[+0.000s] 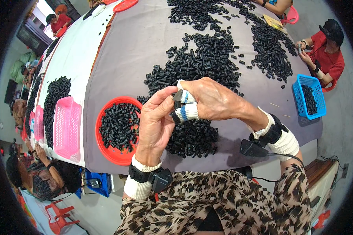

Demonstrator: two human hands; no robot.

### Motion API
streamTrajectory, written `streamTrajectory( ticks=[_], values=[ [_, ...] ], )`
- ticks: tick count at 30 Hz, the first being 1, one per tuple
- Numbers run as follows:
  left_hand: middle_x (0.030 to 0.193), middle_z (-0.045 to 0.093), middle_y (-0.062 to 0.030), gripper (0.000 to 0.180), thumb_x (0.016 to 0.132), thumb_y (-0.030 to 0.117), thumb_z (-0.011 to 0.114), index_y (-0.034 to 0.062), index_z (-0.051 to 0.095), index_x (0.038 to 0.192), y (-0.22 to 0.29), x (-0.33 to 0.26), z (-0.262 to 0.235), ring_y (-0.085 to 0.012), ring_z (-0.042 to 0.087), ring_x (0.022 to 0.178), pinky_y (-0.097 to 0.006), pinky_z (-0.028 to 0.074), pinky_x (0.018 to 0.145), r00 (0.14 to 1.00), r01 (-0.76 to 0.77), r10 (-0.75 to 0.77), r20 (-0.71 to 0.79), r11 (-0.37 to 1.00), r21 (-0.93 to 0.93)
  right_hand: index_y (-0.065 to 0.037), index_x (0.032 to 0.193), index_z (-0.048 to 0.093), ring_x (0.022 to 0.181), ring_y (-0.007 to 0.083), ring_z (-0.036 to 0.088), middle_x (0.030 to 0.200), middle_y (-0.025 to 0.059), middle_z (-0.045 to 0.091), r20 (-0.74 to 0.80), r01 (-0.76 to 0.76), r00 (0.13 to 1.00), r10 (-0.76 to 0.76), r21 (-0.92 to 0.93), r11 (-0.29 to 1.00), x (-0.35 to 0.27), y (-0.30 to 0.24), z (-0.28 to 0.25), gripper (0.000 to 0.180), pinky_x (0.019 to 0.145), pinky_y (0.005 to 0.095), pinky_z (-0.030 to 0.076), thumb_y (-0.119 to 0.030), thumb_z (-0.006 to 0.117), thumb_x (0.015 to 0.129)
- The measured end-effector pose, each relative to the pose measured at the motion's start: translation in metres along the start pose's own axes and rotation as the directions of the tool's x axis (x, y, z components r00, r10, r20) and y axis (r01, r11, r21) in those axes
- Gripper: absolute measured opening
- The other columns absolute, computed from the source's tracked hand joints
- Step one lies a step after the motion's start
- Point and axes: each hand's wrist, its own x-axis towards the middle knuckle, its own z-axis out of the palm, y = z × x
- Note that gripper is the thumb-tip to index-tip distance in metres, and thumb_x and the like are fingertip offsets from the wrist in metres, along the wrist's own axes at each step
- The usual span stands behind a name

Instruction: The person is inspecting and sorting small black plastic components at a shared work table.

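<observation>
Since everything is happening right where the two hands meet, that spot's being used as the middle of the clock here. What looks like a single black part (177, 105) is pinched narrowly by the fingers of the left hand (155, 123), just below a small grey piece (178, 96) that seems to be gripped by the curled fingers of the right hand (213, 98); most of both is covered, so the exact grip can't be told. White cloth covers (189, 112) are worn on the right fingers, probably so the skin isn't rubbed raw. Both hands are held up off the counter (133, 51), likely so the tiny thing can be seen better. The big heap (208, 55) of loose parts has been left at 12 to 1 o'clock, with a smaller pile (192, 141) around 5, presumably so pieces can be grabbed without stretching. At 8 o'clock a red basin (114, 158) is parked beside the left forearm, and the parts in it are kept from wandering by its rim, it'd seem. More are held in a blue basket (317, 115) way over at 3, set near a co-worker in red (330, 58), so it's probably meant for that seat.
</observation>
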Motion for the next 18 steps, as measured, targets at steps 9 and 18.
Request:
streamTrajectory(
  ticks=[9, 18],
  values=[
    [0.097, 0.062, -0.0097, 0.025, 0.085, 0.006, 0.056, -0.0006, 0.054, 0.109, 0.001, 0.003, 0.006, -0.0167, 0.060, 0.088, -0.032, 0.050, 0.080, 1.000, 0.012, -0.011, 0.009, 0.996, -0.088, -0.001, 0.081, 0.052, 0.058, 0.0147, 0.051, 0.065, 0.0060, 0.054, -0.010, -0.094, 0.995, 0.097, 0.164, 0.982, 0.000, -0.005, -0.004, 0.036, 0.054, 0.0298, 0.042, -0.029, 0.072, 0.071],
    [0.097, 0.061, -0.0103, 0.026, 0.085, 0.007, 0.056, -0.0008, 0.053, 0.110, -0.004, 0.001, 0.001, -0.0169, 0.060, 0.086, -0.031, 0.050, 0.079, 0.999, 0.011, -0.005, 0.052, 0.994, -0.108, -0.002, 0.080, 0.054, 0.059, 0.0141, 0.052, 0.066, 0.0049, 0.055, 0.032, -0.155, 0.988, 0.152, 0.138, 0.978, 0.000, -0.008, -0.007, 0.038, 0.054, 0.0294, 0.043, -0.030, 0.075, 0.065]
  ],
)
